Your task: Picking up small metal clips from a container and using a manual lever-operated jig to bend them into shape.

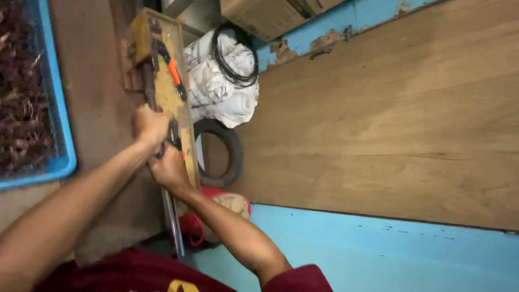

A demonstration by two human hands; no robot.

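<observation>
Both hands (161,146) grip the metal bar (153,103), arms outstretched.

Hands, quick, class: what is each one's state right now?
Left hand: closed around the dark metal bar.
Right hand: closed on the bar, lower down.

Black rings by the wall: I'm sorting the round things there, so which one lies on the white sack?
The thin black cable coil lies on the white sack. The thick rubber tyre stands lower, beside the yellow wooden frame.
</observation>
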